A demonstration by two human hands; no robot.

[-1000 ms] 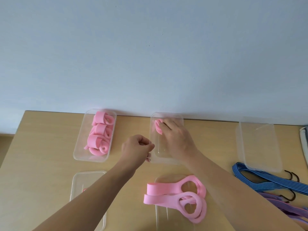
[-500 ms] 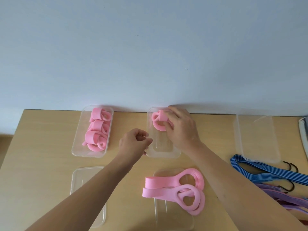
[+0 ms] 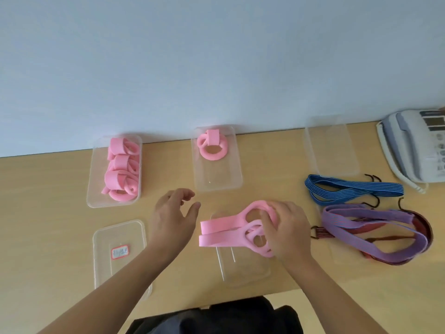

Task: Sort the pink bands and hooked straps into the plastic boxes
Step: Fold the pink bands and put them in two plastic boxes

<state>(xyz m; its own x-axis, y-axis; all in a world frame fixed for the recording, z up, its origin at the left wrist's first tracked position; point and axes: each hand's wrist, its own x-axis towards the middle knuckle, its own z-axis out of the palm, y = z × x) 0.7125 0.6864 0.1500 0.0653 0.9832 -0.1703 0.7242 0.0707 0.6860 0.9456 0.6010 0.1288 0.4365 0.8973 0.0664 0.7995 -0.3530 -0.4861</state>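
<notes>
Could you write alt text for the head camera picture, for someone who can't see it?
A person's right hand grips the loose pink bands on a wooden table, the open left hand hovering beside them. Behind, the left box is packed with rolled bands and the middle box holds a single roll. Blue straps and purple straps lie to the right.

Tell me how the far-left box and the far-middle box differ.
The far-left box is packed end to end with several rolled pink bands; the far-middle box holds one rolled band. The left box's floor is mostly covered; the middle box's near half is bare. Both are clear, rectangular, open plastic boxes.
</notes>
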